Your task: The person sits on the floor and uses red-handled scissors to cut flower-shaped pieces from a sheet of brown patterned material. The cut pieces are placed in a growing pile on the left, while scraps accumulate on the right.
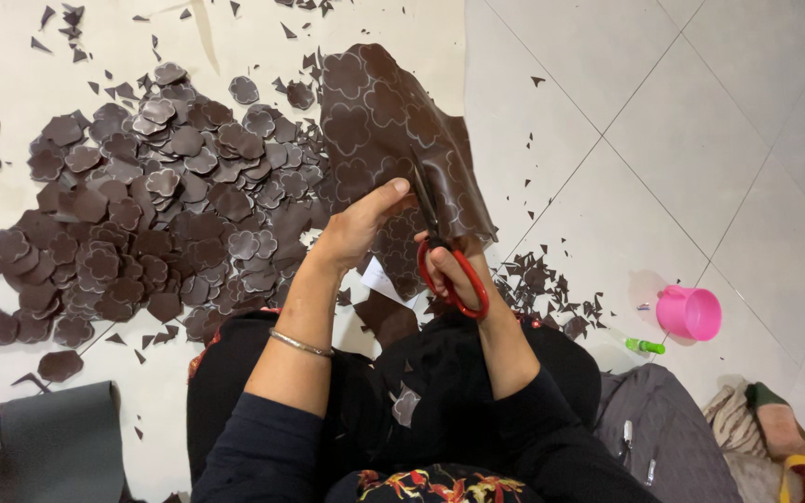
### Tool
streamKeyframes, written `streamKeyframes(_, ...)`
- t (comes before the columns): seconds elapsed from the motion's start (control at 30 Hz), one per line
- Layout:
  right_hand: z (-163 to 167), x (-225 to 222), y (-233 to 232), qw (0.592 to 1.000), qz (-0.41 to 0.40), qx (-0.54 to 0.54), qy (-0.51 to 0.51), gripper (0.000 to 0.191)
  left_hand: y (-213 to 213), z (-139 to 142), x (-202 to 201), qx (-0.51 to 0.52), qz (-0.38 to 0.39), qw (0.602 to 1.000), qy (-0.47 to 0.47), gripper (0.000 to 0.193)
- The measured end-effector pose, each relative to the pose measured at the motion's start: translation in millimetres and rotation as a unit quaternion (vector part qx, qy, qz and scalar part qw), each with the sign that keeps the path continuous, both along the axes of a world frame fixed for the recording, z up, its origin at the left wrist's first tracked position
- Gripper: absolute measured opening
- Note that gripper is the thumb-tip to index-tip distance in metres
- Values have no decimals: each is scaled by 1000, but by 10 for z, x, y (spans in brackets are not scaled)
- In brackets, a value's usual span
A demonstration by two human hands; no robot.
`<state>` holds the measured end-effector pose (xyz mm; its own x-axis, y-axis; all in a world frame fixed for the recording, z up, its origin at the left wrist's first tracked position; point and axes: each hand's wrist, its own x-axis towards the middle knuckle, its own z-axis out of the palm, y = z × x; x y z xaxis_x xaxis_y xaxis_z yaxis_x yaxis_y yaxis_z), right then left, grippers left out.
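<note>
Head view looks straight down on a person seated on a tiled floor (701,140), knees draped in dark cloth. Left hand (358,228) is closed in a pinch on the near edge of a brown sheet (375,112) printed with pale flower outlines, thumb on top and fingers underneath, holding it up off the floor in front of the lap. Right hand (454,270) is curled through the red loops of a pair of scissors (440,242), whose dark blades run up into the sheet, only slightly parted as far as can be seen. The sheet droops and folds over itself, so it looks thin, soft and light, likely a bit limp under the blades; a grip close beside the cut line would keep it taut. To the left, on a pale paper sheet (11,84) spread toward the floor's far-left corner, lies a heap of cut flower pieces (142,214). Small brown offcuts (542,279) are scattered just right of the scissors. Farther right stand a pink cup (689,312) and a green marker (646,346), well apart from the hands.
</note>
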<state>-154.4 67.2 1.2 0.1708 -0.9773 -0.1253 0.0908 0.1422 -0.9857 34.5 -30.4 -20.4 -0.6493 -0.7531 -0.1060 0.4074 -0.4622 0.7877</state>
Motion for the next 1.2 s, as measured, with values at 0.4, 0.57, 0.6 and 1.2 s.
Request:
streamKeyframes(0.4,-14,-75,33,997,52,40,-47,46,-27,-72,41,39,33,996,-73,63)
streamKeyframes(0.57,-72,-95,51,996,51,33,-64,45,-39,-91,84,49,34,994,-96,60)
streamKeyframes(0.6,-81,-102,57,996,48,40,-68,45,-37,-99,91,50,35,994,-91,59)
streamKeyframes(1.2,69,22,-33,1000,4,28,-2,50,33,343,35,-149,223,963,37,34)
